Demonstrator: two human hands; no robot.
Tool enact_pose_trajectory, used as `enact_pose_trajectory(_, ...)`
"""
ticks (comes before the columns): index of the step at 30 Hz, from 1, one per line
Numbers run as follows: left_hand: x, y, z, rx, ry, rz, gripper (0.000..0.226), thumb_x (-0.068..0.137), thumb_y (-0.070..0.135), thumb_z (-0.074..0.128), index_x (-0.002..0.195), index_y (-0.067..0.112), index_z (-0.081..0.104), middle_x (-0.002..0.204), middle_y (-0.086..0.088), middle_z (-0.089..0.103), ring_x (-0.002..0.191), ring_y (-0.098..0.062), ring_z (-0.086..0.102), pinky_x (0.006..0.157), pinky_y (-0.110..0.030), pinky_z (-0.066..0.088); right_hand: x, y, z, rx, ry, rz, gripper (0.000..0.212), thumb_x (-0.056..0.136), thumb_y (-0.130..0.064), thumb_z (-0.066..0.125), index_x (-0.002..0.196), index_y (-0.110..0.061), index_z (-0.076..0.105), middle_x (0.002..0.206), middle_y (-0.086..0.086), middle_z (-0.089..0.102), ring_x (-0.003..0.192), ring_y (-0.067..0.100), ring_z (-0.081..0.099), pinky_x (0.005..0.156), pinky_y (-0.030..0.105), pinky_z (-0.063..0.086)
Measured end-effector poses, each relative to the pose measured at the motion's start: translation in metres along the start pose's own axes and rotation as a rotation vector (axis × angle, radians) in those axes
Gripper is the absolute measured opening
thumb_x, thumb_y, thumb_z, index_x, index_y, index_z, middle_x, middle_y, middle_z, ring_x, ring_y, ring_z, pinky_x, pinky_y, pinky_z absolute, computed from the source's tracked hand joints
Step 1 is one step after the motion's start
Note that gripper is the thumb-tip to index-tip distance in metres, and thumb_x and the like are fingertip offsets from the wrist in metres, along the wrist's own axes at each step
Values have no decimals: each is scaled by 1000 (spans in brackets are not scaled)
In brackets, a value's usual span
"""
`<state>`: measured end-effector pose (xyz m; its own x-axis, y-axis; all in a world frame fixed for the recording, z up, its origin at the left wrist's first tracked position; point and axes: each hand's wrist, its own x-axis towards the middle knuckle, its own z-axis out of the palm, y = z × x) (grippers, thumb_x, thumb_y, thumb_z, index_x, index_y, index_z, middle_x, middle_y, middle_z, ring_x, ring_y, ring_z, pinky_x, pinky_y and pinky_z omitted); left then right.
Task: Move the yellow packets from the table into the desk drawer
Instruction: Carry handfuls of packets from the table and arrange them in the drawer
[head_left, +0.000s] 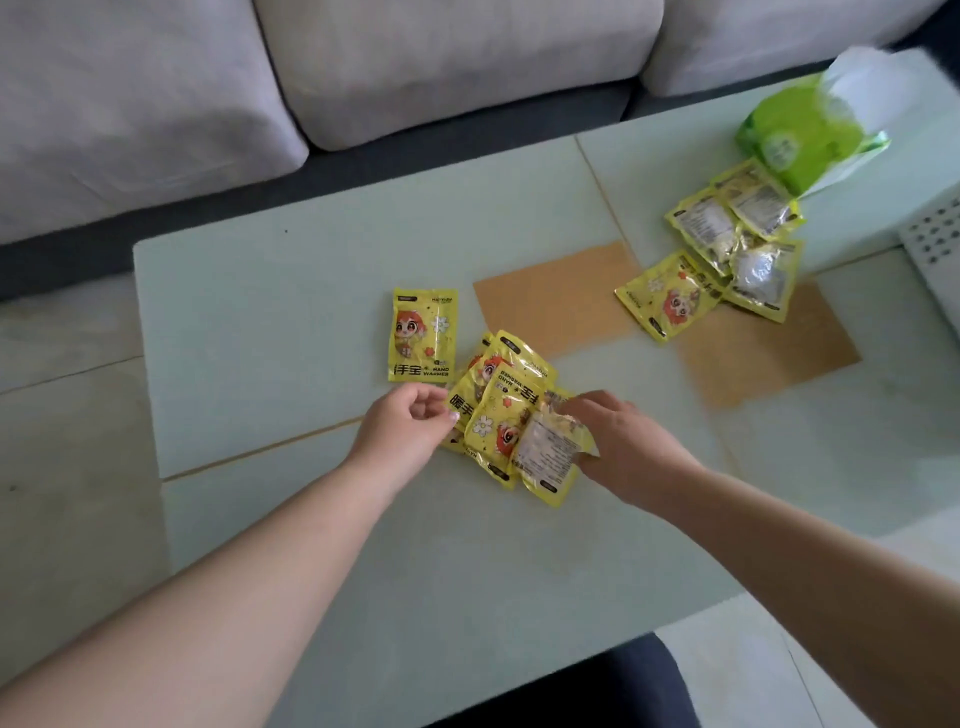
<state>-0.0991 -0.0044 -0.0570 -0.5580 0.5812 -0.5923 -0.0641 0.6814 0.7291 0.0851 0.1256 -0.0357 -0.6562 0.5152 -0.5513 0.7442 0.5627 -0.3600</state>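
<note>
Yellow hand-warmer packets lie on the pale green table (291, 322). A bunch of several packets (506, 415) sits at the middle between my hands. My left hand (402, 431) touches the bunch's left edge with curled fingers. My right hand (618, 441) grips the rightmost packet (550, 457), whose printed back faces up. One single packet (423, 335) lies flat just behind the bunch to the left. A second pile of several packets (722, 249) lies at the far right. No drawer is in view.
A green tissue pack (810, 135) stands at the far right behind the second pile. A white perforated box (935, 249) is at the right edge. Two brown patches (556, 301) mark the table. A grey sofa (415, 67) runs along the far side.
</note>
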Motion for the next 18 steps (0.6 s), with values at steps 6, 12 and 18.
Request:
enact_pose_trajectory(6, 30, 11, 14, 195, -1, 74, 22, 83, 16, 68, 102, 22, 59, 103, 5, 63, 94, -13, 60, 87, -28, 49, 46, 0, -10, -141, -89, -215, 60, 85, -21, 62, 140, -28, 39, 142, -3, 40, 130, 21, 39, 101, 37, 41)
enact_pose_trajectory(12, 28, 8, 34, 446, 123, 135, 31, 81, 25, 71, 110, 21, 60, 106, 6, 51, 91, -13, 53, 80, -27, 47, 67, 16, -9, -607, -207, -624, 67, 64, -35, 79, 125, -27, 54, 123, 0, 58, 115, 22, 55, 97, 38, 46)
enact_pose_trajectory(18, 30, 10, 46, 440, 177, 66, 32, 80, 31, 72, 109, 23, 60, 105, 4, 53, 91, -16, 54, 81, -32, 49, 78, 32, 3, -751, -162, -742, 53, 35, -52, 86, 78, -25, 69, 76, -3, 63, 73, 20, 63, 69, 31, 53)
